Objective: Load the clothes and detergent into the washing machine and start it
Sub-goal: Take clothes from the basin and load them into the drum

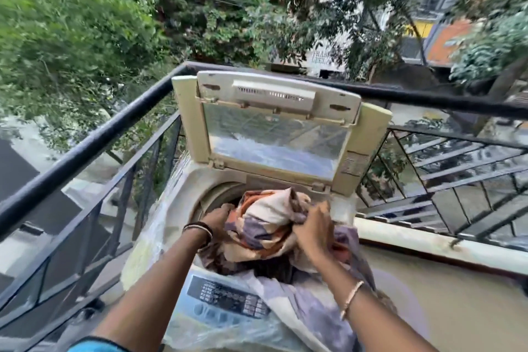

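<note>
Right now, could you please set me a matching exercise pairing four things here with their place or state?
Things:
1 lid
2 control panel
3 patterned cloth
4 railing

Place or state:
A bunched over the drum, gripped by the right hand
B black, behind and beside the washing machine
C raised upright
D at the washing machine's near edge

Pairs: 1-C, 2-D, 3-A, 4-B
</note>
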Demonstrator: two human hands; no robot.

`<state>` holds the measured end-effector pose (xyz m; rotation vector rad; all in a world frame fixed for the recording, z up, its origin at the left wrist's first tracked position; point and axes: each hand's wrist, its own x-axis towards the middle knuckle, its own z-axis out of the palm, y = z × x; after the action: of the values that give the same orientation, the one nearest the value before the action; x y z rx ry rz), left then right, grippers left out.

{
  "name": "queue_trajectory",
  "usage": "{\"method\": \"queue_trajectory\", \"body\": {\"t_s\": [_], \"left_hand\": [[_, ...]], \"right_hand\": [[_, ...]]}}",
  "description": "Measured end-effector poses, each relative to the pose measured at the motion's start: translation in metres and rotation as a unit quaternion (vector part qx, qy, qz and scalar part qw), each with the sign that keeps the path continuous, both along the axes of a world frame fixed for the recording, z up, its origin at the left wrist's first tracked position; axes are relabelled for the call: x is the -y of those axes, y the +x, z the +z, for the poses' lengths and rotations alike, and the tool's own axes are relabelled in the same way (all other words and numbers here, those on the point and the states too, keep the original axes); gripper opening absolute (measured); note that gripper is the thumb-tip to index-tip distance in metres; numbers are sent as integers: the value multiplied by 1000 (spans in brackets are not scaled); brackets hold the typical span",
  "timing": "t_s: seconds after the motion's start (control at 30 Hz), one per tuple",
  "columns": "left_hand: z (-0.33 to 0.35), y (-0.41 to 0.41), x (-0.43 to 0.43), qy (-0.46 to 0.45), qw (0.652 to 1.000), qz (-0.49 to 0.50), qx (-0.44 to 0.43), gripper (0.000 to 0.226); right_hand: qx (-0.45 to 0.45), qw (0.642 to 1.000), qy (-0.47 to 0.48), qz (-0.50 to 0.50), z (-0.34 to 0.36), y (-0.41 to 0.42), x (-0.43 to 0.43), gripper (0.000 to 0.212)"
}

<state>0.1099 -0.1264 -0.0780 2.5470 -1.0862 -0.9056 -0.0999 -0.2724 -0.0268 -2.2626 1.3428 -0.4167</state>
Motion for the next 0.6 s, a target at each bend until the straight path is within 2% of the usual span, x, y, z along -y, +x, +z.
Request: {"method": "queue_trajectory", "body": {"t_s": [0.03,0.1,0.2,0.27,0.33,0.37,0.43,0.5,0.6], "left_hand": [[-5,1,1,-48,998,30,-11,95],[-10,-1,4,-127,989,70,-11,98],[-13,-8,9,-146,988,38,-16,99],[-20,-9,10,-134,991,-1,-22,97],[-32,-8,12,-95,994,-37,-31,101],[-38,-7,13,-65,996,-56,-32,104],[-56,-5,17,-9,995,-84,-44,107],[-68,-7,22,42,992,-92,-81,101],[-86,-14,28,90,984,-112,-110,97]], "right_hand": [[-7,1000,-12,-7,-6,8,-12,39],[-25,999,22,13,-26,27,-32,47],[-99,978,152,100,-67,58,-49,66],[-153,937,240,201,-65,71,-55,69],[-209,874,326,293,-56,77,-53,59],[-218,861,340,309,-52,78,-47,54],[-229,875,284,320,-48,71,-32,49],[-188,890,283,305,-45,57,-16,39],[-14,928,334,165,-26,19,7,23]]}}
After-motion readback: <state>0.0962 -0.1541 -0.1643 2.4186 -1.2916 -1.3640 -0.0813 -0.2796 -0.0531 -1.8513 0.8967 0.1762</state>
